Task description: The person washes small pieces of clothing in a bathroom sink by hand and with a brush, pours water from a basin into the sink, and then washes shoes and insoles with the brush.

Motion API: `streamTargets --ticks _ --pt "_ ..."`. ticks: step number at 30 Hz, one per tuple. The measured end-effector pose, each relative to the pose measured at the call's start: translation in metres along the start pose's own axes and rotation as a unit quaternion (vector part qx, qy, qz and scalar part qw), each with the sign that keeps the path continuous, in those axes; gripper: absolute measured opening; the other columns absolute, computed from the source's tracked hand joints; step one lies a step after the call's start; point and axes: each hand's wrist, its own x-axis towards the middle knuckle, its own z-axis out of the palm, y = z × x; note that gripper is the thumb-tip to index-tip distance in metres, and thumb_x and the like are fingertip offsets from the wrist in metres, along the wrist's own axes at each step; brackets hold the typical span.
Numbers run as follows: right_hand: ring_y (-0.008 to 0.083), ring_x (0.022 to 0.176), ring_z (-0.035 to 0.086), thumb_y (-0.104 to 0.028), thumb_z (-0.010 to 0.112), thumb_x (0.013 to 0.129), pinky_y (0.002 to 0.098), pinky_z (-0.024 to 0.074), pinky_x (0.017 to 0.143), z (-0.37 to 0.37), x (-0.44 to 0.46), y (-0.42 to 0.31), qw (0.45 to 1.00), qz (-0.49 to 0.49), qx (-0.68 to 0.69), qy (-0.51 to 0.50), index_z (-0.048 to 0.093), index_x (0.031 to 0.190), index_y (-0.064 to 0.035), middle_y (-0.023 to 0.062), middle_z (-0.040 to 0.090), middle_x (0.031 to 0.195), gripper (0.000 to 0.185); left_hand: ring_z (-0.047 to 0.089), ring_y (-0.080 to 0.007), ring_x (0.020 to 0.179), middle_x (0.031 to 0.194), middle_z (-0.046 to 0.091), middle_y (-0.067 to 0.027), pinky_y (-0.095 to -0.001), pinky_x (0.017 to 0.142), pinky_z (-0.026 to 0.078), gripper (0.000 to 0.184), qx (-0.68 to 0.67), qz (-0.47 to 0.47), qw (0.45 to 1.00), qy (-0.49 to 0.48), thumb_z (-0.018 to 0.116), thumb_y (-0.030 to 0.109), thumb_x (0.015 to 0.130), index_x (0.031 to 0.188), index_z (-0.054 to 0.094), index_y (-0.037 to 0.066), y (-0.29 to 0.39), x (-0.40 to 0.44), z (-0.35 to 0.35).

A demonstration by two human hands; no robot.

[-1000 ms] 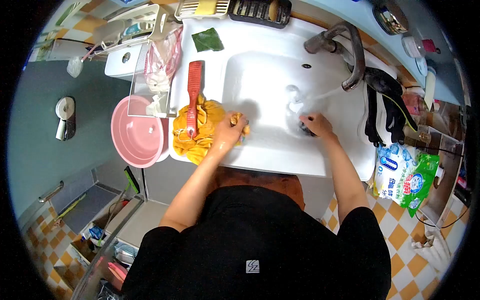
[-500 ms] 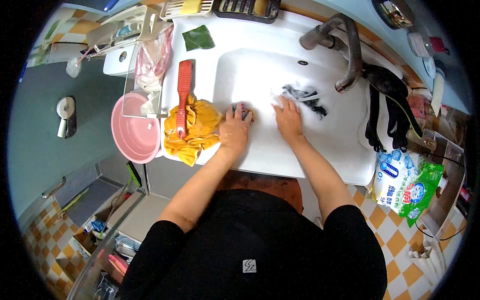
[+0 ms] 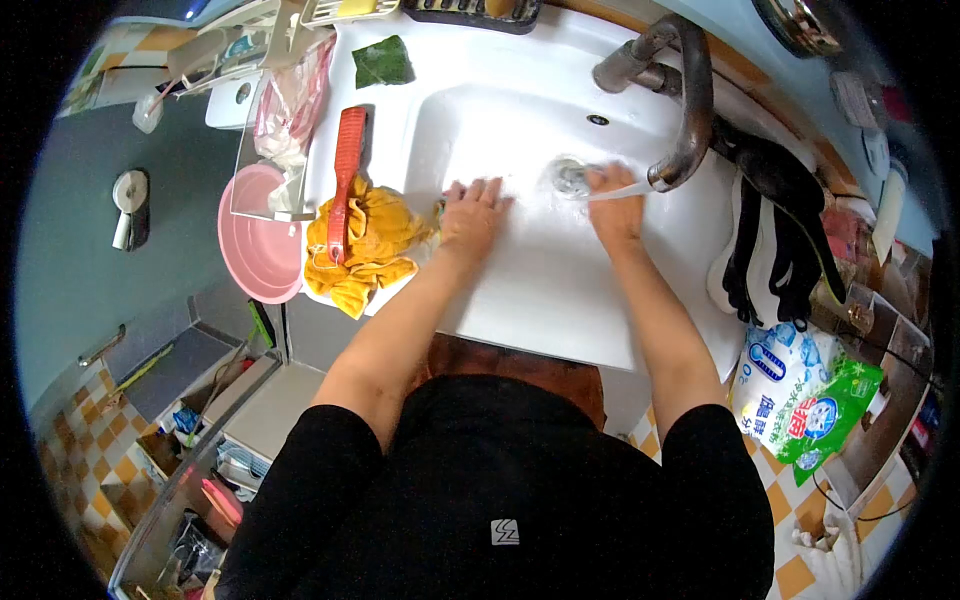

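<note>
- White sink (image 3: 540, 300) with both hands inside.
- Left hand (image 3: 475, 215) palm down, fingers stretched out and parted, near the yellow cloth.
- Right hand (image 3: 616, 208) at the water (image 3: 628, 190), beside the drain (image 3: 569, 176); blurred, cannot tell whether it grips.
- Yellow cloth (image 3: 375, 225) bunched on the left ledge under a red brush (image 3: 348, 160).

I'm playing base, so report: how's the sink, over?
Left hand palm-down in sink, beside yellow cloth. Right hand in running water, grip unclear. Faucet close by.
</note>
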Motion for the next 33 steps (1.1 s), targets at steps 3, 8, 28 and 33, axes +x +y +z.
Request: streamTargets --ticks 3,8,28,33 --pt "0.0286 0.107 0.058 -0.022 0.067 0.083 0.0444 0.0462 0.089 -0.03 -0.019 0.012 0.981 0.181 -0.056 -0.036 0.07 0.103 -0.0046 0.0128 0.063 0.117 0.026 0.043 -0.0272 0.135 0.144 0.045 -0.0092 -0.0458 0.109 0.036 0.042 -0.052 -0.085 0.995 -0.007 0.052 0.021 0.096 0.138 0.054 0.019 -0.014 0.003 0.005" --pt "0.0298 0.104 0.06 -0.017 0.066 0.084 0.0433 0.0481 0.087 -0.028 -0.03 -0.002 0.993 -0.035 -0.006 0.113 0.067 0.105 -0.0048 0.0138 0.065 0.111 0.025 0.058 -0.0276 0.11 0.111 0.06 -0.0086 -0.0439 0.088 0.049 0.026 -0.115 -0.153 0.976 0.104 0.057 0.018 0.093 0.117 0.065 0.014 -0.016 -0.003 0.016" --pt "0.0333 0.108 0.066 -0.02 0.066 0.087 0.0439 0.0556 0.087 0.021 0.043 -0.07 0.954 0.1 0.028 -0.282 0.067 0.114 -0.0056 0.0157 0.067 0.119 0.031 0.059 -0.033 0.103 0.113 0.065 -0.0105 -0.0474 0.088 0.047 0.029 -0.269 -0.157 0.891 0.33 0.067 0.002 0.078 0.105 0.07 0.008 0.008 -0.083 -0.007" --pt "0.0368 0.107 0.067 -0.015 0.064 0.085 0.0433 0.0561 0.088 0.014 0.046 -0.079 0.969 0.113 0.055 -0.211 0.07 0.105 -0.0023 0.0197 0.069 0.113 0.025 0.057 -0.0322 0.111 0.113 0.065 -0.0101 -0.0462 0.093 0.045 0.027 -0.294 -0.16 0.88 0.336 0.069 0.002 0.074 0.1 0.071 0.009 0.007 -0.078 0.002"
